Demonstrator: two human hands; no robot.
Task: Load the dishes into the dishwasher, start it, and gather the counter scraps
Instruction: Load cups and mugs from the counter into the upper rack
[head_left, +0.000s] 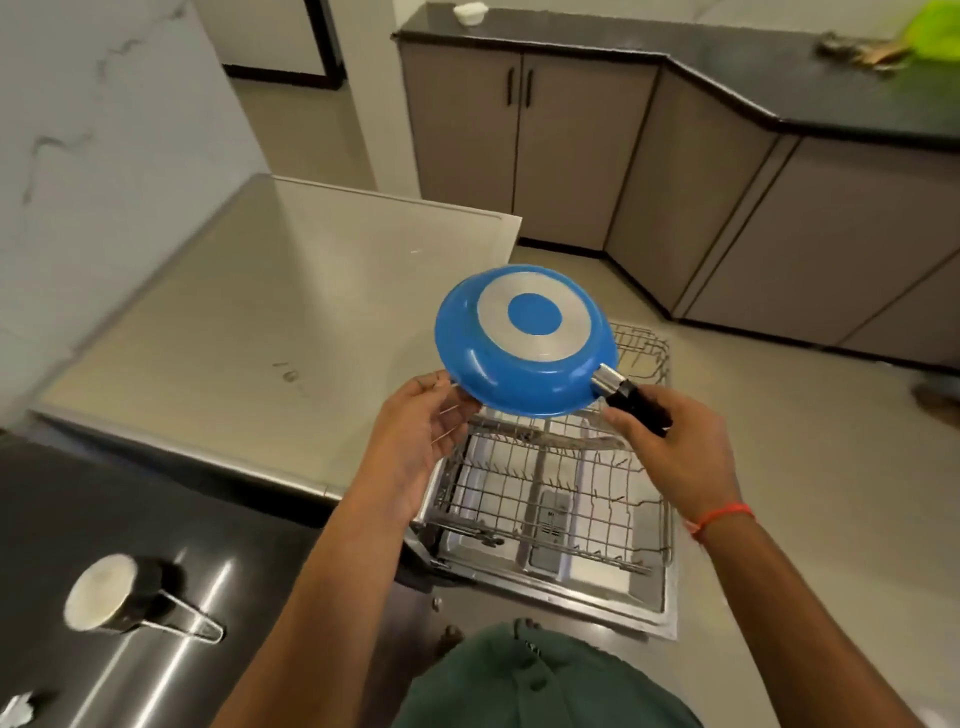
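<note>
- A round blue frying pan (524, 340) is held upside down in the air, just above the pulled-out dishwasher rack (550, 493); its glossy enamel underside faces up, with a flat brushed-metal ring around a blue centre disc.
- A shiny metal collar joins the pan to a black handle (636, 402), which points toward the lower right.
- The right hand (675, 447) has its grip closed around that black handle, fingers curled over it; a thin orange-red thread (719, 517) circles the wrist.
- The left hand (415, 431) touches the pan's rim on the opposite side, fingers fairly straight and palm turned toward the pan, so its grip is open.
- The rack is a grey wire grid with upright tines, sitting over the lowered dishwasher door (644, 613), whose inner face is smooth pale metal.
- To the left lies a flat, dull stainless appliance top (234, 322) with a small smudge on it.
- Nearer, at lower left, a dark polished bench (156, 675) carries a steel mug (124, 597) lying on its side, handle toward the right.
- Beyond, grey-brown cabinet doors (571, 150) with slim dark handles stand under a black counter (753, 67).
</note>
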